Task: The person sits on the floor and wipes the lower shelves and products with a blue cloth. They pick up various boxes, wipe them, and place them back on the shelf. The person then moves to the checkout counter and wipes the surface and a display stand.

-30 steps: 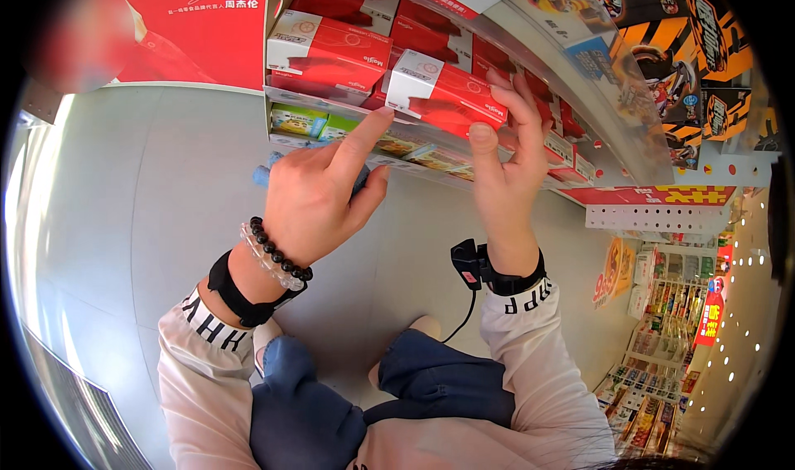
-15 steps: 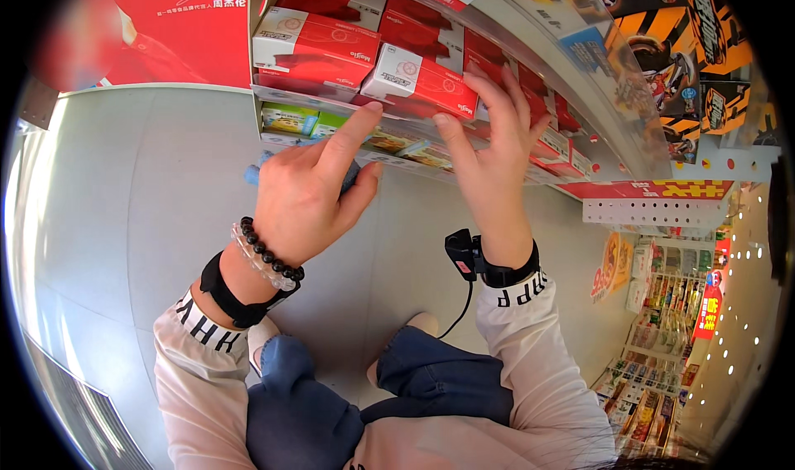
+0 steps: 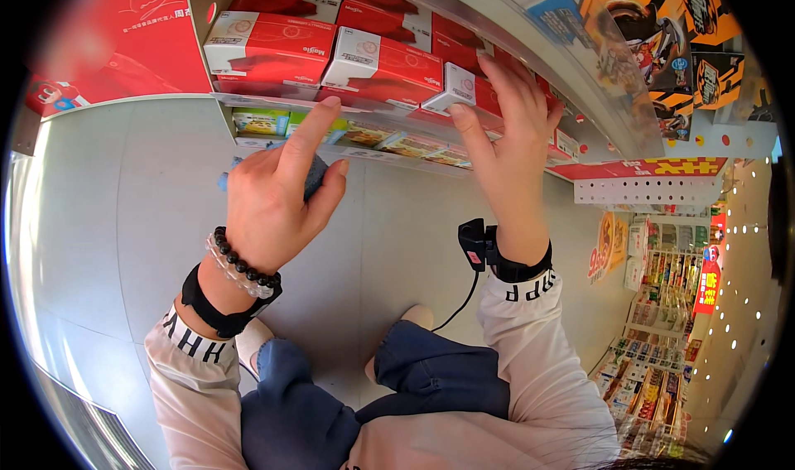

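My left hand [image 3: 269, 192] is closed around a blue-grey cloth [image 3: 315, 177], which is mostly hidden under the palm. Its index finger stretches out to the front edge of the shelf, below a red and white box [image 3: 385, 64]. Fingers spread, my right hand [image 3: 513, 139] lies over another red and white box [image 3: 460, 86] further right in the row. The thumb is at that box's front and the other fingers reach over the top. Whether they press on it cannot be made out. One more red and white box [image 3: 273, 43] sits at the row's left end.
Green and yellow packs [image 3: 263, 122] stand on the lower shelf. A clear plastic shelf front [image 3: 571, 81] curves above my right hand, with orange and black boxes [image 3: 638, 31] beyond. A red panel [image 3: 124, 48] is at the left, and stocked shelves [image 3: 654, 337] are at the right.
The shelf and its boxes have shifted left in view. My right hand has moved right along the row, onto the box further right. My left hand still holds the cloth.
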Tool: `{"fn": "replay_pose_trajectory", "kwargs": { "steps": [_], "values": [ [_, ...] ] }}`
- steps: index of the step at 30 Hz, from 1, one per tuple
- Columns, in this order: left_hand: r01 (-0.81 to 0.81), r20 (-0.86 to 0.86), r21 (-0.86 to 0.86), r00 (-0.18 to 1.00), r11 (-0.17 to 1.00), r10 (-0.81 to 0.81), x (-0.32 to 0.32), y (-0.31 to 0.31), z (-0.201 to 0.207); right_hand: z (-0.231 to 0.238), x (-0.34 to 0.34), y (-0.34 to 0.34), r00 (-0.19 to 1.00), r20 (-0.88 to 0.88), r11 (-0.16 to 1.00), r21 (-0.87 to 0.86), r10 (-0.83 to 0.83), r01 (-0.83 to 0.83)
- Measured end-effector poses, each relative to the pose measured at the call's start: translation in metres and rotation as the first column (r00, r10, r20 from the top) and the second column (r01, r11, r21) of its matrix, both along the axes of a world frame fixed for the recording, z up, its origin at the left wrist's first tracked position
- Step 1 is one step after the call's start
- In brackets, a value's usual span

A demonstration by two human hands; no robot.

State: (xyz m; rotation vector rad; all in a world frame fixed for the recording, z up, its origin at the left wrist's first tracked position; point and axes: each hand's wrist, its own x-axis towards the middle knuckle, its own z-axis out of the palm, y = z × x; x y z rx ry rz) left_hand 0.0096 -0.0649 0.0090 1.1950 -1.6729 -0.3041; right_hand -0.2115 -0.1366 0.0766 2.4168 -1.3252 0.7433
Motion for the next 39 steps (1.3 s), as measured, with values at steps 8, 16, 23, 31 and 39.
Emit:
{"fn": "replay_pose_trajectory", "kwargs": {
  "steps": [8, 16, 23, 31, 39],
  "values": [
    [-0.018, 0.002, 0.012, 1.0, 1.0, 0.018, -0.001, 0.0, 0.001, -0.004, -0.006, 0.002, 0.991, -0.111, 0.997, 0.029, -0.07, 0.073],
    [-0.028, -0.006, 0.03, 1.0, 0.999, 0.029, -0.003, -0.001, -0.002, 0.007, -0.012, 0.004, 1.0, 0.004, 1.0, -0.012, 0.02, -0.02],
    [-0.026, -0.034, 0.037, 0.999, 0.999, 0.027, -0.005, 0.0, 0.0, 0.017, -0.015, 0.021, 0.833, 0.55, 0.945, 0.302, -0.064, -0.127],
    [-0.007, -0.05, 0.041, 0.999, 0.999, 0.009, -0.008, 0.0, -0.001, 0.024, -0.017, 0.022, 0.652, 0.745, 0.843, 0.434, -0.138, -0.317],
    [-0.001, -0.048, 0.043, 0.999, 0.999, 0.003, -0.007, 0.0, -0.001, 0.02, -0.007, 0.022, 0.65, 0.74, 0.852, 0.444, -0.172, -0.279]
  ]
}}
